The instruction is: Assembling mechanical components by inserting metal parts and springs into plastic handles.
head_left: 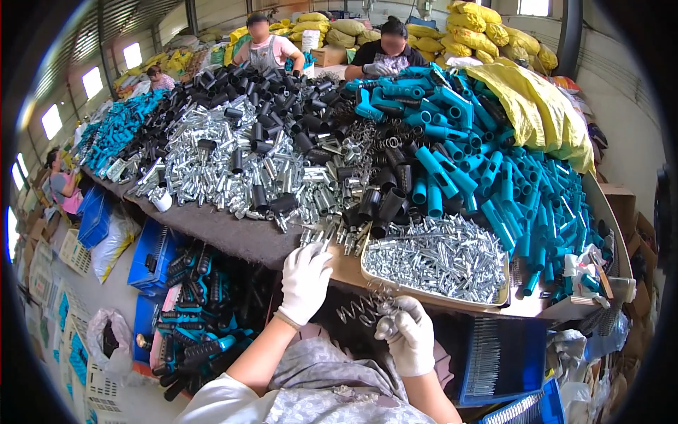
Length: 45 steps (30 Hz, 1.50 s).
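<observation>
My left hand (305, 281), in a white glove, lies at the table's front edge with its fingers stretched out. Its fingertips reach small silver metal fittings (348, 239); no held thing shows there. In front of my body, my right hand (409, 335), also gloved, is closed on coil springs (358, 309) that stick out to the left of the fingers. Something silver also shows at those fingertips, too small to make out. Just beyond this hand stands a shallow tray (365, 272) heaped with small metal pins (438, 258).
Piles of silver metal parts (208, 159), black sleeves (272, 99) and teal plastic handles (540, 205) cover the table. Below the left edge, a bin holds teal-and-black tools (198, 318). Blue crates (505, 353) with springs stand low right. Two people (265, 49) work across the table.
</observation>
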Each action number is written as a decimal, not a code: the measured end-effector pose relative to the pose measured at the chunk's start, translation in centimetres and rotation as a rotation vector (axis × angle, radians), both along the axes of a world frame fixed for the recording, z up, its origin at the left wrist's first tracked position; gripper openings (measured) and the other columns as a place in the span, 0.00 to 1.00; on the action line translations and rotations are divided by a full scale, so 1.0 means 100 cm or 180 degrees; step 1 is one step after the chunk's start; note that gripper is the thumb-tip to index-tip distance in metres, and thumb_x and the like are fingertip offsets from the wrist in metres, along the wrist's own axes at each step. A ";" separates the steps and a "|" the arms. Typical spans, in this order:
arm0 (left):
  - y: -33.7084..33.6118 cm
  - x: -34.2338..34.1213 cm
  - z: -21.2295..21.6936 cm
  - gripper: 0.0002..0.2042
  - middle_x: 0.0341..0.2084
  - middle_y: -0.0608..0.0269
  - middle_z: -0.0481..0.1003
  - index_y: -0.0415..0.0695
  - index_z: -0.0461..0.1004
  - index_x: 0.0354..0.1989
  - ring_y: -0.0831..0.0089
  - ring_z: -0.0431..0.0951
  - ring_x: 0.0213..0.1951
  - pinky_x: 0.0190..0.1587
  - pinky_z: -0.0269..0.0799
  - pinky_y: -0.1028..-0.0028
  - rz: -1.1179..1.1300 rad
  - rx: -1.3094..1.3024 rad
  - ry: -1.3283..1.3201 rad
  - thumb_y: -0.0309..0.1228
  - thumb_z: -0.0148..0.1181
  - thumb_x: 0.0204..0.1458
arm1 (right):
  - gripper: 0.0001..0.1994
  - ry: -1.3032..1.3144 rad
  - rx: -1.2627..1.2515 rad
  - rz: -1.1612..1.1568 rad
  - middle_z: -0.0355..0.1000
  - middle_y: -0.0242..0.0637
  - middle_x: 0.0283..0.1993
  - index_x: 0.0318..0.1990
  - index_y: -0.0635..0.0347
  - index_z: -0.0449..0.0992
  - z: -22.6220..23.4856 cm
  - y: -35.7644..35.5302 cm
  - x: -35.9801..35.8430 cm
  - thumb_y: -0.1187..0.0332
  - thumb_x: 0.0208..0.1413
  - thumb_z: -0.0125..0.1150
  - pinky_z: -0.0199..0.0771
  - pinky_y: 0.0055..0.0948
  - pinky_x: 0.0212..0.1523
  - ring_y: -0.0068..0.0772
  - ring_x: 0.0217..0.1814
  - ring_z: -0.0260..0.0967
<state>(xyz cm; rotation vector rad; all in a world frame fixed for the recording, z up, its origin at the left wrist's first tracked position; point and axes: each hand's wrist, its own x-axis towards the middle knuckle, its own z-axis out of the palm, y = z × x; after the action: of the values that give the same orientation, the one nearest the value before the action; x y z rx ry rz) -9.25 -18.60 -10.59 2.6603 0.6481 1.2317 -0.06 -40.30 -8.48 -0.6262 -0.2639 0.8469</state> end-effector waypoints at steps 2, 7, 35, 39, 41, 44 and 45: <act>-0.001 -0.007 0.005 0.16 0.49 0.57 0.74 0.47 0.76 0.47 0.52 0.71 0.52 0.56 0.68 0.56 -0.0066 -0.0133 -0.0215 0.30 0.66 0.48 | 0.12 -0.0112 -0.0172 -0.0040 0.76 0.45 0.41 0.50 0.67 0.71 0.002 0.000 -0.004 0.74 0.60 0.60 0.80 0.33 0.34 0.35 0.33 0.76; -0.029 -0.036 0.029 0.13 0.44 0.52 0.75 0.41 0.77 0.42 0.51 0.75 0.46 0.51 0.73 0.60 -0.0695 -0.0533 -0.0572 0.23 0.67 0.47 | 0.14 -0.0338 -0.0812 -0.0276 0.76 0.48 0.40 0.49 0.70 0.69 -0.005 -0.009 -0.005 0.72 0.58 0.60 0.80 0.34 0.32 0.35 0.30 0.75; -0.074 -0.058 0.040 0.11 0.37 0.57 0.81 0.40 0.78 0.46 0.69 0.81 0.35 0.41 0.76 0.71 -0.1921 -0.2830 0.0626 0.31 0.63 0.59 | 0.17 -0.3895 -0.1698 -0.0639 0.78 0.40 0.40 0.42 0.60 0.81 0.004 -0.013 -0.002 0.73 0.40 0.73 0.78 0.33 0.46 0.37 0.40 0.77; -0.064 -0.082 0.023 0.15 0.31 0.70 0.78 0.38 0.79 0.46 0.85 0.70 0.25 0.24 0.62 0.84 -0.2861 -0.6663 0.0859 0.37 0.52 0.66 | 0.19 -0.5594 -0.1731 -0.1861 0.76 0.37 0.37 0.35 0.55 0.81 0.019 -0.015 0.002 0.72 0.28 0.76 0.77 0.37 0.36 0.45 0.34 0.75; -0.070 -0.087 0.037 0.14 0.28 0.70 0.76 0.40 0.78 0.48 0.89 0.65 0.21 0.21 0.56 0.86 -0.2127 -0.6175 0.0690 0.36 0.52 0.67 | 0.19 -0.4772 -0.2112 -0.1754 0.76 0.43 0.37 0.40 0.64 0.79 0.016 -0.019 0.002 0.80 0.34 0.73 0.78 0.34 0.42 0.42 0.38 0.77; -0.039 -0.085 0.042 0.11 0.29 0.67 0.77 0.40 0.75 0.49 0.84 0.73 0.25 0.25 0.68 0.83 -0.1857 -0.4556 -0.0437 0.31 0.54 0.63 | 0.14 -0.1878 -0.1926 -0.0612 0.76 0.38 0.36 0.46 0.70 0.76 0.002 -0.017 0.002 0.78 0.50 0.62 0.74 0.27 0.33 0.26 0.32 0.73; -0.026 -0.079 0.048 0.10 0.30 0.66 0.77 0.40 0.75 0.48 0.83 0.73 0.26 0.27 0.70 0.82 -0.1352 -0.4085 -0.0927 0.24 0.57 0.59 | 0.15 -0.1248 -0.1527 -0.0190 0.75 0.39 0.36 0.50 0.69 0.74 -0.002 -0.017 0.003 0.76 0.54 0.59 0.69 0.25 0.27 0.26 0.28 0.69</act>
<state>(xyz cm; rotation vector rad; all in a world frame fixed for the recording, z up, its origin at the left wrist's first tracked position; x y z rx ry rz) -17.20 -21.22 -5.81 1.4044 0.5054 0.6563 0.23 -42.01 -8.71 -1.2476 -0.3979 0.7273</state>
